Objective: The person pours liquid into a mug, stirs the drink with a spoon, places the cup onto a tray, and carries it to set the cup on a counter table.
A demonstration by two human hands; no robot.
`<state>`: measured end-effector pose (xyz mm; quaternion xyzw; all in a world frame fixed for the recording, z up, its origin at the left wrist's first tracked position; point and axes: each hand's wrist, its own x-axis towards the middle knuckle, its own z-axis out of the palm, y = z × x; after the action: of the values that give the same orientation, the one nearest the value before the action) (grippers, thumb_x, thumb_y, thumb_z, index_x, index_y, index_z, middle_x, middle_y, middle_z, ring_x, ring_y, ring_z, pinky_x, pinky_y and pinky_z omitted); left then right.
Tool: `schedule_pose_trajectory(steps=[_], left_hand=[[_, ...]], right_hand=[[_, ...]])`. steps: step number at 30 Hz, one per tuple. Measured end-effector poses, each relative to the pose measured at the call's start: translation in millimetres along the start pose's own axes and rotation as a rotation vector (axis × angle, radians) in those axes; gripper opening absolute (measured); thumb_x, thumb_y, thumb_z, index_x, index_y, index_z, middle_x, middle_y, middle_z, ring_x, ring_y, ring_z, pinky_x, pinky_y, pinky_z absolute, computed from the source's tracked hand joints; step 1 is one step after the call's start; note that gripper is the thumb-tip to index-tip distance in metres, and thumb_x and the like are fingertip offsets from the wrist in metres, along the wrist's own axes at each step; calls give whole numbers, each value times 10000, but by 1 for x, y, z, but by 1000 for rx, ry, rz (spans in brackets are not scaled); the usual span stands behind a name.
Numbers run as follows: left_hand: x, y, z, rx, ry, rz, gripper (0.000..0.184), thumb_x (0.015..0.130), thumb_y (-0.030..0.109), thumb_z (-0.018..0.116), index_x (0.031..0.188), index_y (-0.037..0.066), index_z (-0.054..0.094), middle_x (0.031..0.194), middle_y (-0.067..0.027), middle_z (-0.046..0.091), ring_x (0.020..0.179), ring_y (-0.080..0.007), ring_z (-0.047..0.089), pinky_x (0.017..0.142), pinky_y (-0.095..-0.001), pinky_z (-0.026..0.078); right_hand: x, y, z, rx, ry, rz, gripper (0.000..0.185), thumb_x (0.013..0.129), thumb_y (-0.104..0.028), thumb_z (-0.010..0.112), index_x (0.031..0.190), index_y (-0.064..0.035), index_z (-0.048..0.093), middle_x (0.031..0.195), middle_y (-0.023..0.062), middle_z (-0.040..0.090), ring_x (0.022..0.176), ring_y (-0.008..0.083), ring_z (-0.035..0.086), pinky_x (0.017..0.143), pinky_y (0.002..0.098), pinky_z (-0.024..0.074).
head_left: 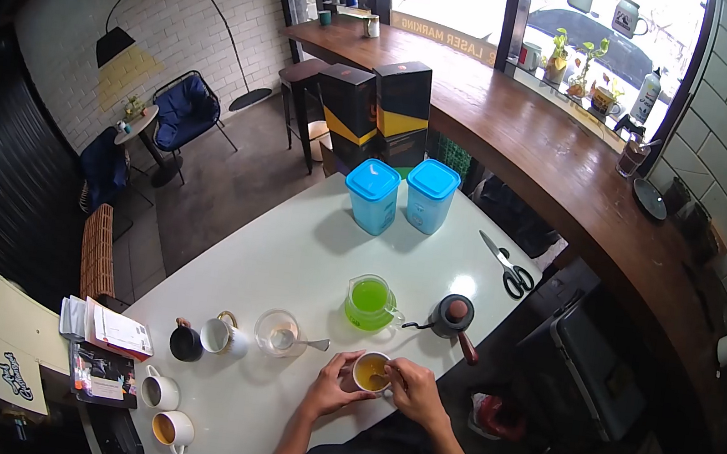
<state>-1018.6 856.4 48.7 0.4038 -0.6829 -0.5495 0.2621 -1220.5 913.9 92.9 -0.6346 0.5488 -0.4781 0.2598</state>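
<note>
Grip of left hand [331,388] steadies the cup [355,371], while right hand [417,394] works at its rim, pinching what I cannot tell.

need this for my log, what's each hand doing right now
Left hand: curled around the cup, holding it.
Right hand: fingers bent at the cup's rim; whether they hold anything can't be told.

Gap between canisters [428,201] and pitcher [369,305]
</note>
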Motion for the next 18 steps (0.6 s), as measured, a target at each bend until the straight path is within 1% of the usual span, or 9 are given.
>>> schedule_pose_trajectory(steps=[2,4,8,10,11,14,16,18], left_hand=[[0,0,0,32,10,0,907,638,298,957,1373,22,501,1349,-134,583,1212,-231,611,1031,-370,505],[0,0,0,36,8,3,906,637,300,957,1371,22,504,1348,-134,584,1212,-232,611,1031,-371,505],[1,0,0,17,5,-15,904,636,306,958,1370,27,510,1350,-129,586,1211,-235,611,1033,-373,503],[1,-3,0,21,7,-2,904,635,307,959,1369,28,511,1349,-130,586,1209,-235,612,1031,-372,504],[1,-4,0,25,13,10,903,634,307,959,1367,30,511,1348,-131,587,1206,-235,614,1029,-372,505],[0,1,1,18,11,-1,898,634,311,959,1363,31,514,1337,-134,592,1190,-231,622,1019,-372,512],[1,-2,0,36,14,5,898,635,315,959,1362,31,513,1333,-134,594,1186,-230,623,1014,-372,515],[1,-2,0,55,15,11,898,637,318,958,1361,31,512,1328,-135,596,1182,-228,624,1010,-372,517]], right_hand=[[0,3,0,-17,1,20,89,928,-44,604,944,36,640,769,165,637,638,317,630,582,380,477],[0,8,4,-19,117,-12,87,926,-46,603,951,29,639,763,161,638,646,329,635,586,386,481],[2,6,5,14,102,-47,91,925,-51,603,957,26,640,761,168,634,659,339,641,593,391,484],[1,3,3,-10,-13,-3,90,923,-48,603,948,28,646,764,180,629,673,343,649,600,395,485],[1,4,3,-9,-15,-5,90,923,-48,603,948,28,646,764,180,629,673,343,649,600,395,485],[0,5,3,-30,2,0,92,925,-51,606,935,31,648,760,184,622,663,336,640,598,391,480],[1,5,2,-51,105,14,99,928,-55,609,927,36,648,757,179,621,641,323,627,587,379,474],[2,8,4,-37,113,7,102,929,-56,610,929,39,647,757,177,622,634,316,621,586,374,473]])
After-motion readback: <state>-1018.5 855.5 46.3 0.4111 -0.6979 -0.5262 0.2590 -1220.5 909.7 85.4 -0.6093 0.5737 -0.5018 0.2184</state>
